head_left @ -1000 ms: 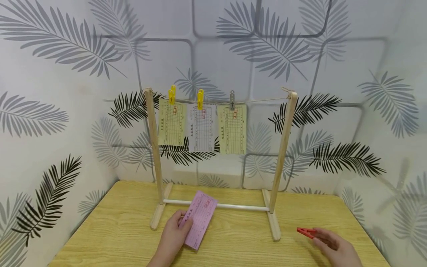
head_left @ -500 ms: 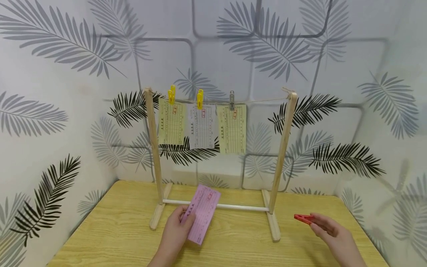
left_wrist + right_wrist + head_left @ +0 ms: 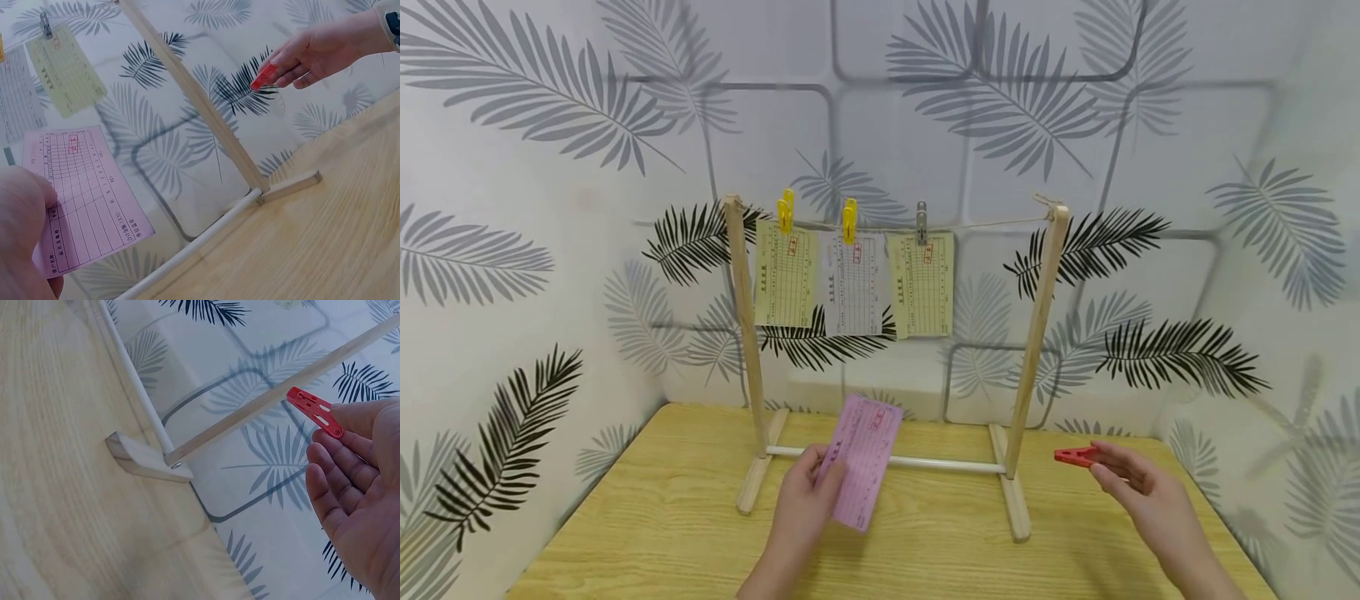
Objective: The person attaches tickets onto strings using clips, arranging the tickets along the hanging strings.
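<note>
My left hand pinches a pink printed receipt slip by its left edge, thumb on the front, held above the table in front of the rack's crossbar. A red stamp mark shows near the slip's top in the left wrist view. On the right, my right hand holds a red plastic clothespin between thumb and index finger, its nose pointing left. The other fingers are loosely bent in the right wrist view. Behind, a string carries a yellow slip, a white slip and another yellow slip.
Two wooden posts, the left post and the right post, stand on wooden feet joined by a white crossbar. Two yellow clothespins and a grey clothespin grip the hung slips. Leaf-patterned walls enclose the wooden table.
Both hands have risen: the left lifts the pink slip up and slightly right, while the right brings the red clothespin up and a little left. The hung slips sway slightly.
</note>
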Demonstrator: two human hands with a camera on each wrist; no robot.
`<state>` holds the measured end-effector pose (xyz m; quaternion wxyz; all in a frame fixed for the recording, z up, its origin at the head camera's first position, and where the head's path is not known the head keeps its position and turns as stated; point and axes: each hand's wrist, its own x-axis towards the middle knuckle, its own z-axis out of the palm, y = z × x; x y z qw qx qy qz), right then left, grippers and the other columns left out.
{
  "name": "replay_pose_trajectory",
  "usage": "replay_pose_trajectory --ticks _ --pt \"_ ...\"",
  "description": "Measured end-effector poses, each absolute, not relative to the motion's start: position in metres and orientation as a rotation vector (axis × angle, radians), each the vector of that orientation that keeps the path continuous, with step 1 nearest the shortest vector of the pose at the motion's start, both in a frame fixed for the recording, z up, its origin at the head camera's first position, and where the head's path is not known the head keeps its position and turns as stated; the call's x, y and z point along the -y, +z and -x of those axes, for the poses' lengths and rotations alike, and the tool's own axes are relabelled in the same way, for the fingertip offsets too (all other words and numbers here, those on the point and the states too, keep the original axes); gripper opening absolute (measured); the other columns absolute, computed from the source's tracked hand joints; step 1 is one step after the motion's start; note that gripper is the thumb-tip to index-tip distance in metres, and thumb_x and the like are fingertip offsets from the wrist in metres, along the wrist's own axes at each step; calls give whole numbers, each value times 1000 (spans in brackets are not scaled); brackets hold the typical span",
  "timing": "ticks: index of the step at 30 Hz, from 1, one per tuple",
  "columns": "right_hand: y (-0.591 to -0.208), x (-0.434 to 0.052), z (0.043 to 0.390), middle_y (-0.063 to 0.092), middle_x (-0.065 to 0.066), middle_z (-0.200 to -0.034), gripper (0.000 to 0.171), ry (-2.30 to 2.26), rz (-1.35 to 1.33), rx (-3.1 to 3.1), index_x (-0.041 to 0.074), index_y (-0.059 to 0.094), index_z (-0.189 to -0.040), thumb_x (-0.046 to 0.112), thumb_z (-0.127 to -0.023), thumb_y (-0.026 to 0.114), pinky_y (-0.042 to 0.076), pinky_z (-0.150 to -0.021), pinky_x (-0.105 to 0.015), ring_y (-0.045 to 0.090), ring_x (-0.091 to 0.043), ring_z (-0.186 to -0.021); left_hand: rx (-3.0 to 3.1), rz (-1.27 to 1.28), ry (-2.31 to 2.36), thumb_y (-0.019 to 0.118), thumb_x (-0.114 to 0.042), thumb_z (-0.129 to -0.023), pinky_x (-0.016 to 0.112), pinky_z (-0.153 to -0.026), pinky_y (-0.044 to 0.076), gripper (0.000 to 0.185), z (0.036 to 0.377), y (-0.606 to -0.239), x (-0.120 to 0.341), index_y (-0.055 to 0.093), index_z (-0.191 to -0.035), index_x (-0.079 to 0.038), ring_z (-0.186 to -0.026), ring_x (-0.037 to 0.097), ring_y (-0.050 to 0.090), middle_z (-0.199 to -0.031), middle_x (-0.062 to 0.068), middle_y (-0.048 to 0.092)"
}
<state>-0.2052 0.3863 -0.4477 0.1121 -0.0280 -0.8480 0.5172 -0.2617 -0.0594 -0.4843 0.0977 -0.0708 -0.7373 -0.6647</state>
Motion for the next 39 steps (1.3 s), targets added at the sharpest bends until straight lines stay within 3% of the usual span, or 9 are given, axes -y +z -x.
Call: replay_pose_trajectory --ticks 6,14,20,28,39 --pt "-429 -383 211 72 3 -131 59 1401 -37 2463 1 56 -158 38 -114 66 57 -87 -17 64 9 -107 2116 216 -2023 67 -12 -111 32 -71 64 16 258 -471 50 69 -123 -1 -86 22 75 -109 16 79" --pt "-393 -375 217 70 -21 -141 52 1266 -188 2441 3 58 -156 33 -114 66 54 -87 -12 64 12 -108 2047 275 -2099 65 -11 -112 32 -73 63 18 256 -459 37 68 -125 1 -88 22 75 -112 18 79" --pt "-365 -369 222 74 -7 -131 47 1182 -273 2376 6 62 -154 27 -113 69 55 -85 -12 66 9 -107 2002 290 -2114 66 -13 -111 34 -76 64 19 257 -452 27 68 -124 0 -92 25 76 -115 17 79" --pt "-327 -356 229 71 -11 -133 45 1051 -343 2354 12 63 -155 27 -113 68 52 -84 -10 66 3 -103 1964 328 -2169 64 -12 -112 36 -79 64 17 259 -443 14 69 -125 -2 -94 26 76 -113 14 77" --pt "-282 -342 236 67 -4 -128 42 964 -412 2331 16 63 -156 27 -115 63 46 -66 -25 67 -6 -88 1931 393 -2128 66 -14 -112 32 -70 61 15 266 -422 -6 70 -120 -2 -83 19 71 -100 11 75"
